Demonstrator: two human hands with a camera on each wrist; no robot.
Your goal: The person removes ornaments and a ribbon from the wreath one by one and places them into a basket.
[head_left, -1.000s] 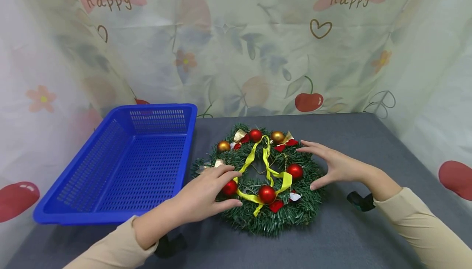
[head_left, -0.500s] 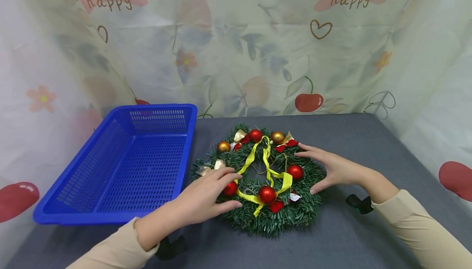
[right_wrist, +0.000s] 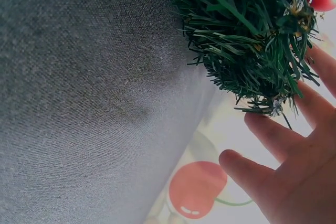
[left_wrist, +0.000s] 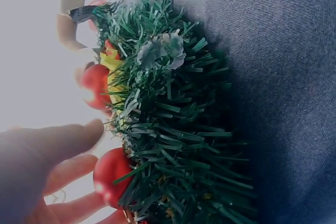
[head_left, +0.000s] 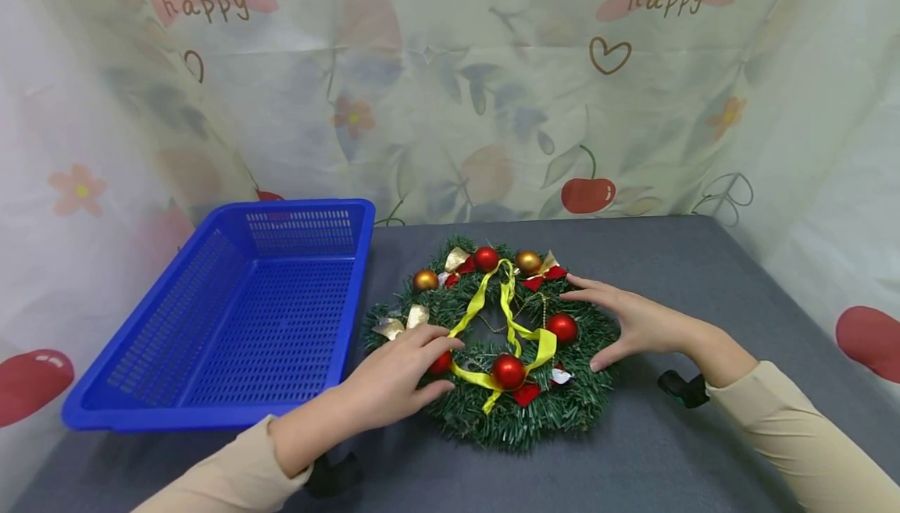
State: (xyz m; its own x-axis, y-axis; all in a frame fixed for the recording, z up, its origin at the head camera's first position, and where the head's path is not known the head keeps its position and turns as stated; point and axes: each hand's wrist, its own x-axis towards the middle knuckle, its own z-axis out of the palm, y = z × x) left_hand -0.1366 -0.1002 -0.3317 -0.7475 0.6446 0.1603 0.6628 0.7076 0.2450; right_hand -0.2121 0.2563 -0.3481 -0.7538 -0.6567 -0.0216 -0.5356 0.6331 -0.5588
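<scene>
A green Christmas wreath point(head_left: 520, 419) lies flat on the grey table, with red baubles point(head_left: 508, 372), gold baubles, small bows and a loose yellow ribbon point(head_left: 544, 347) on it. Over its left side my left hand point(head_left: 394, 376) is spread with relaxed fingers, right by a red bauble; in the left wrist view that bauble point(left_wrist: 113, 178) shows between the fingers and the greenery. At the right edge my right hand point(head_left: 647, 325) stands with thumb and fingers apart. The right wrist view shows these fingertips point(right_wrist: 257, 121) right at the needles point(right_wrist: 252, 66).
To the left of the wreath stands a blue plastic basket point(head_left: 351, 341) with perforated walls and nothing in it. A patterned cloth point(head_left: 450, 130) hangs behind the grey table point(head_left: 675, 263) and along both sides.
My left hand has shifted slightly, showing more of the gold bow beside it. The right hand has come slightly lower and closer in at the wreath's edge. The wreath has stayed in place.
</scene>
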